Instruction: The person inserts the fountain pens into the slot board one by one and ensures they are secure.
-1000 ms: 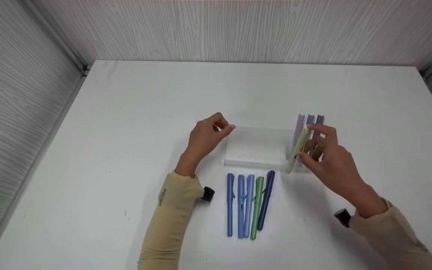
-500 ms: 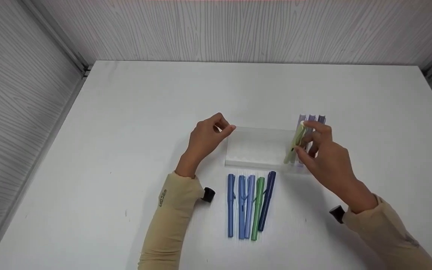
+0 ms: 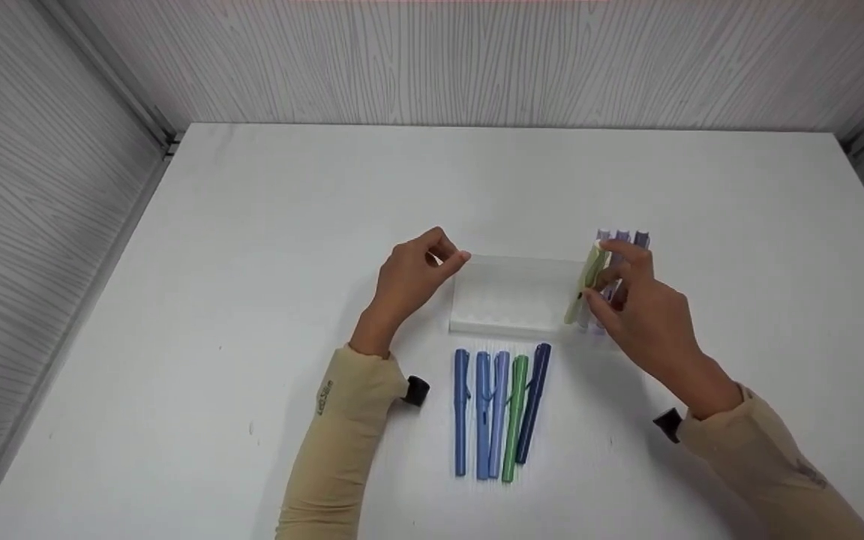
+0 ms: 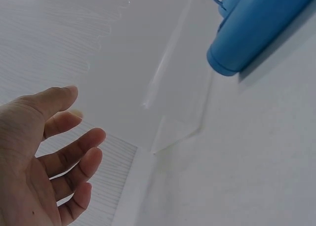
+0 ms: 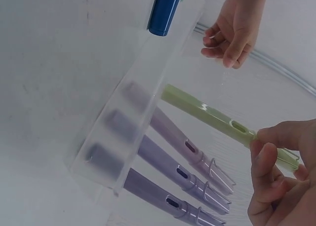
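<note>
A clear, frosted pen stand sits mid-table. At its far left corner, my left hand pinches the edge between thumb and forefinger; the other fingers curve loosely in the left wrist view. My right hand holds a light green pen near its cap, between thumb and fingers. The pen slants, its lower end at the stand's upper edge in the right wrist view. Beside it, a pale lilac pen, a violet pen and a dark purple pen stand in the holder, lower ends showing through the plastic.
In front of the stand lie several capped pens side by side: a blue pen, another blue pen, a light blue pen, a green pen and a dark blue pen. Wood-grain panels border the white table.
My right hand has moved left and slightly away from me with the light green pen, bringing its lower end over the stand beside the lilac pen. The left hand has stayed put.
</note>
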Demonstrator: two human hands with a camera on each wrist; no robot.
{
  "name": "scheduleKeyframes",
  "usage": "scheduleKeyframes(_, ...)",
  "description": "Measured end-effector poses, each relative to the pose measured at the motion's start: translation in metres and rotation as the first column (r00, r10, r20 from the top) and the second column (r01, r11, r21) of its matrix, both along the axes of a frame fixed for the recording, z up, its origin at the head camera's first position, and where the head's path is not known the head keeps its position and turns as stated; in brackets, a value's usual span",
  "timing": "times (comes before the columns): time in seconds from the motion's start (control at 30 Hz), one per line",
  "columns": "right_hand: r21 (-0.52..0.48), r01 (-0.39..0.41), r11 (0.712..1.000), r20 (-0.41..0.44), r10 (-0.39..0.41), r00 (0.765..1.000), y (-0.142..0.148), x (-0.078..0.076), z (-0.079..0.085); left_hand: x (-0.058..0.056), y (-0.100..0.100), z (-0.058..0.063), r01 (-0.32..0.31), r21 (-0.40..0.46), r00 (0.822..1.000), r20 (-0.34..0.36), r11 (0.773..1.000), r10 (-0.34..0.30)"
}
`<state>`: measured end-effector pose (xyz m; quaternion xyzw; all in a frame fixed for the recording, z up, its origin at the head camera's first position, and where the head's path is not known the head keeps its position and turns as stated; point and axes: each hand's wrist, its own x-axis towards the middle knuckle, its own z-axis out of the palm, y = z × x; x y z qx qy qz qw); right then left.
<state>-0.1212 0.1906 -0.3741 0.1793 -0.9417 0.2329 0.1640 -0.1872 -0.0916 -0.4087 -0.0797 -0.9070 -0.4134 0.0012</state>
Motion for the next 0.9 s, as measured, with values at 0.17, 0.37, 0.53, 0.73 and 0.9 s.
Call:
scheduleKeyframes(0.17,-0.008,-0.006,1.000,0.009,0.006,1.000,-0.001,-0.003,-0.002,0.000,0.000,0.000,0.001,0.004,1.000,0.000,1.000,-0.001)
scheduleKeyframes(0.37,-0.018,0.003,1.000,0.065,-0.002,0.998,-0.004,-0.004,-0.004,0.001,0.000,-0.001,-0.005,0.005,1.000,0.006,1.000,0.005)
scheduleKeyframes(0.53,-0.003,0.017,1.000,0.098,-0.017,0.995,-0.005,-0.006,-0.006,0.000,0.001,-0.001,0.002,0.005,1.000,0.004,1.000,-0.002)
scheduleKeyframes(0.73,0.022,0.009,1.000,0.102,-0.011,0.995,-0.005,-0.011,-0.008,0.000,0.001,-0.001,0.003,0.008,1.000,-0.003,1.000,-0.003)
scheduleKeyframes(0.9,0.037,0.011,0.999,0.117,-0.015,0.993,-0.005,-0.013,-0.008,-0.001,0.000,-0.001,0.003,0.009,1.000,0.001,1.000,-0.003)
